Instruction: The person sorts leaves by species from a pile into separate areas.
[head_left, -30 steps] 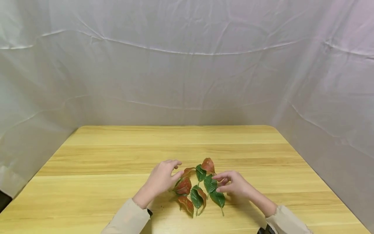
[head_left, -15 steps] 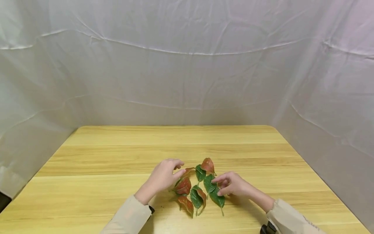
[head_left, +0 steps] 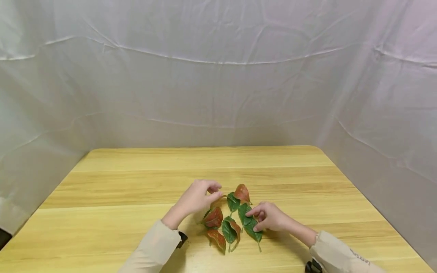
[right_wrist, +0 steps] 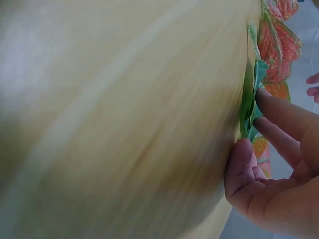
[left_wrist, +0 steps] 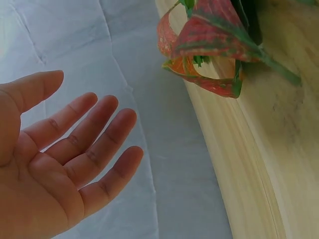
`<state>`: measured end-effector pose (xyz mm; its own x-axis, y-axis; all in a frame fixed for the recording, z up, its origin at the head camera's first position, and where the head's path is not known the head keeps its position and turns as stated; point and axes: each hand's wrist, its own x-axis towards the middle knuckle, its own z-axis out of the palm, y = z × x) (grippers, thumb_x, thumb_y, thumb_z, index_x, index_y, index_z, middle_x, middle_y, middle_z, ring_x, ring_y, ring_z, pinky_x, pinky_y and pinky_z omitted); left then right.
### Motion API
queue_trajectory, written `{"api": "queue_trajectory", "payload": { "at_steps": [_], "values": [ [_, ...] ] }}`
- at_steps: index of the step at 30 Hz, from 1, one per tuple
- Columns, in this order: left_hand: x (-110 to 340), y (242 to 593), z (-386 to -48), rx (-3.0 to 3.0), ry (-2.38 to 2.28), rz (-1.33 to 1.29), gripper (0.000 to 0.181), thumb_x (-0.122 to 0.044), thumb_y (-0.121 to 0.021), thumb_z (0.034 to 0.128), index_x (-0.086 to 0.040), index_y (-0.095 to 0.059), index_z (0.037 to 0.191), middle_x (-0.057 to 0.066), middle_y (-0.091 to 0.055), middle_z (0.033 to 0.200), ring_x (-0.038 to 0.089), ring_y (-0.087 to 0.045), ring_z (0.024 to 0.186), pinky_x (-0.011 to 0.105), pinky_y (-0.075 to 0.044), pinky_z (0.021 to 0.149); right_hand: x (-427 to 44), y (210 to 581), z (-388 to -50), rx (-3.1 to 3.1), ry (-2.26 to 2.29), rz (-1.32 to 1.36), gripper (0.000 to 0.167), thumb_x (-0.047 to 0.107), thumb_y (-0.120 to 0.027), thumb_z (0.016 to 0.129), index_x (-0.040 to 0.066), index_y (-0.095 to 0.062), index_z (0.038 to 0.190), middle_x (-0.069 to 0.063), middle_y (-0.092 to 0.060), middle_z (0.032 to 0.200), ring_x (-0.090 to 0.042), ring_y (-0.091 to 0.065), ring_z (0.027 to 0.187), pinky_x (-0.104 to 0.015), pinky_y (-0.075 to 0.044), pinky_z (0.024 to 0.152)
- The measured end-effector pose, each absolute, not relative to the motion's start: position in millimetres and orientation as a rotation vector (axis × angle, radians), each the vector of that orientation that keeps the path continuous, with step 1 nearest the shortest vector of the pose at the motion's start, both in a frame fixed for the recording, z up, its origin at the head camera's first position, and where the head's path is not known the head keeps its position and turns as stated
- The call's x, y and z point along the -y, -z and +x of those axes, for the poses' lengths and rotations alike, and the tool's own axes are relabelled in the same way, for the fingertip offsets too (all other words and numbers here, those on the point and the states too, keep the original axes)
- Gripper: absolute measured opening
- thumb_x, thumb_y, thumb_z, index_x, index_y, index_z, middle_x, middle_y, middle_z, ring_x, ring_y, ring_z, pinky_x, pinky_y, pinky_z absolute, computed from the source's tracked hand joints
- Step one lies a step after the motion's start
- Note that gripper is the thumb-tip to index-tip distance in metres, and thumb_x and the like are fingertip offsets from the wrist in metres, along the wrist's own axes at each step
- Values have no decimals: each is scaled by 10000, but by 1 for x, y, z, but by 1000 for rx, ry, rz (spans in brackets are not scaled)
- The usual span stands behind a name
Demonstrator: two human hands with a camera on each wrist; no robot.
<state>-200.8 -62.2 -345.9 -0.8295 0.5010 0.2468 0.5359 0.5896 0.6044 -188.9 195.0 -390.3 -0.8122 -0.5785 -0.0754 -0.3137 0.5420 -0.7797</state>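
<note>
Head view: leaves [head_left: 229,230] between both hands [head_left: 196,197] [head_left: 273,217]

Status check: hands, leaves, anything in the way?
Left hand open, near the red leaves, holding nothing. Right hand at the green leaves, thumb and index apart. Leaves crowd together; no other obstacle visible.

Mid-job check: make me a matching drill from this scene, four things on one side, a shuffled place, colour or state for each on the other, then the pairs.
1. Left hand
2. Right hand
3. Table
4. Sheet

A. Pale grey, hanging behind the table
B. Fingertips at green leaves
C. Yellowish wood grain
D. Holding nothing, beside the red leaves

Pairs: 1-D, 2-B, 3-C, 4-A
</note>
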Motion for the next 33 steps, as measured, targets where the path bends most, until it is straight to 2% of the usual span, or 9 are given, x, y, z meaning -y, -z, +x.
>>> {"api": "queue_trajectory", "payload": {
  "at_steps": [8,21,28,33],
  "values": [
    [60,344,-215,2748,1133,-938,237,-167,-547,892,0,-626,1041,52,-641,893,155,-578,814,307,-465,715,-194,390,-187,-2505,1092,-740,391,-40,-739,644,-60,-628,1019,-62,-454,814,-76,-409,592,-193,-361,517],
    [56,355,-244,2766,1174,-1065,237,-164,-549,895,-36,-622,1081,8,-632,913,129,-568,836,287,-455,741,-195,392,-190,-2528,1063,-781,375,-18,-748,650,-45,-637,1007,-51,-469,811,-89,-413,613,-215,-376,547],
    [50,357,-258,2763,1224,-1130,224,-102,-597,858,-21,-623,1065,34,-640,914,145,-580,841,256,-464,724,-197,391,-190,-2536,1065,-779,378,2,-762,644,-32,-644,1001,-47,-483,810,-98,-418,621,-221,-385,548],
    [44,353,-267,2787,1210,-1153,241,-118,-600,859,-12,-616,1075,74,-645,953,155,-591,868,268,-466,756,-198,391,-191,-2537,1060,-777,378,11,-767,642,-23,-646,999,-42,-481,803,-102,-417,619,-226,-380,552]
  ]
}}
